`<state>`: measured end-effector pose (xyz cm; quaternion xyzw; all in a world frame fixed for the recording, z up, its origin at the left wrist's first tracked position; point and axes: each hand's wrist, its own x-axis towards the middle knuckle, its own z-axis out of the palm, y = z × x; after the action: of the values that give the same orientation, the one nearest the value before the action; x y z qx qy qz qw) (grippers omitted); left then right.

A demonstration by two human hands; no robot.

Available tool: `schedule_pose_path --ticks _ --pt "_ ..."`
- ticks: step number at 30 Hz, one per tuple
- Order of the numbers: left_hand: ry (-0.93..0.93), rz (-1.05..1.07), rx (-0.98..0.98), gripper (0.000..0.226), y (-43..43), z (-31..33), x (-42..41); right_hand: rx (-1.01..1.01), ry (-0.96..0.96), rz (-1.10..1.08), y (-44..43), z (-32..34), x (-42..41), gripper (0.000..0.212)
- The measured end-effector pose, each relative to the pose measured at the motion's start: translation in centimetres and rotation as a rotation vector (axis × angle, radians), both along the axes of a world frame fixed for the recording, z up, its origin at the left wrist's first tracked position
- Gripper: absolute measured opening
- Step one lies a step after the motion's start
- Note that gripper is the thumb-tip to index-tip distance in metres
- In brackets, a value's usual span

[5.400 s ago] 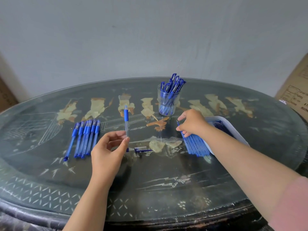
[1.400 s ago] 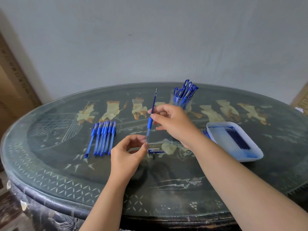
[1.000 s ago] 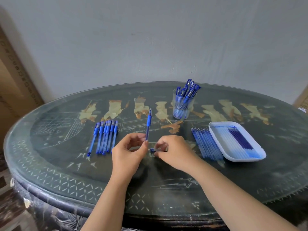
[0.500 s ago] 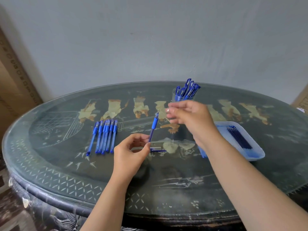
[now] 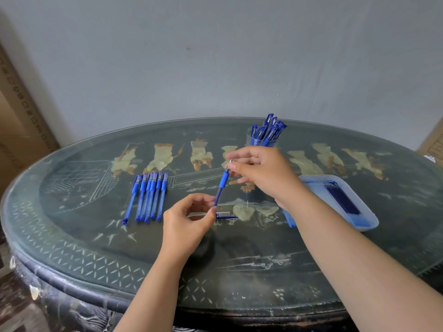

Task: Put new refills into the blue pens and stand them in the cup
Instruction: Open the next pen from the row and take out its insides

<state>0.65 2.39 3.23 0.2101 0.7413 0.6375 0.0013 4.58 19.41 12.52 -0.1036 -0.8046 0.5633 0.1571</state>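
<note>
While your left hand (image 5: 189, 226) pinches the pen (image 5: 224, 181) low on its barrel, just in front of the cup (image 5: 249, 138), hold it steady and let your right hand (image 5: 261, 173), pinching its top end, twist squarely

Dark oval table (image 5: 72, 248) against a pale wall (image 5: 215, 68), cardboard on both sides.

We note a glass sheet over the black lacquered top, and under it a row of pale inlaid figures (image 5: 163, 156) across the far half. A lattice border (image 5: 79, 257) runs along the near edge. A white tray (image 5: 318, 177) sits on the right side of the table. At far left a tall cardboard panel (image 5: 16, 130) leans against the wall; at far right we see the corner of a cardboard box (image 5: 431, 144). Dark floor (image 5: 14, 307) shows at lower left.
</note>
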Motion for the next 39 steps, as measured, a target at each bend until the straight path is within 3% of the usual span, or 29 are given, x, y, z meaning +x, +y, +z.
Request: schedule_pose_path --ticks 4,9,13,16,19,22,25,29,31,35,39 --pt "0.012 0.003 0.0 0.025 0.1 0.1 0.1 -0.01 0.0 -0.025 -0.2 -0.4 -0.2 0.006" --pt "0.016 -0.005 0.004 0.023 0.1 0.1 0.1 0.017 -0.045 -0.04 -0.5 -0.7 -0.4 0.028" --pt "0.005 -0.003 0.012 0.024 0.1 0.2 0.1 -0.062 -0.028 0.04 -0.5 -0.9 -0.1 0.021" --pt "0.005 -0.008 0.007 0.025 0.0 0.2 0.2 -0.015 0.002 -0.028 -1.0 -1.4 -0.3 0.007" --pt "0.007 -0.004 0.007 0.024 0.0 0.2 0.1 -0.015 -0.02 -0.08 -1.2 -1.4 -0.5 0.029" --pt "0.005 -0.004 0.009 0.024 0.1 0.2 0.1 -0.08 -0.021 -0.026 -1.1 -1.3 -0.3 0.025" --pt "0.009 -0.006 0.007 0.023 0.0 0.3 0.1 -0.014 0.011 -0.048 -1.2 -1.6 -0.3 0.014" --pt "0.011 0.001 0.008 0.023 0.0 0.1 0.1 -0.034 -0.012 -0.111 -1.4 -1.7 -0.4 0.033" --pt "0.014 0.007 0.009 0.023 0.0 0.1 0.0 -0.099 -0.02 -0.062 -1.3 -1.5 -0.3 0.029" --pt "0.024 0.01 -0.002 0.023 0.0 0.0 0.0 -0.039 0.016 -0.083 -1.4 -1.8 -0.2 0.013" --pt "0.018 0.011 -0.003 0.023 0.0 0.0 0.0 -0.116 -0.006 -0.085 -1.5 -1.8 -0.2 0.024"
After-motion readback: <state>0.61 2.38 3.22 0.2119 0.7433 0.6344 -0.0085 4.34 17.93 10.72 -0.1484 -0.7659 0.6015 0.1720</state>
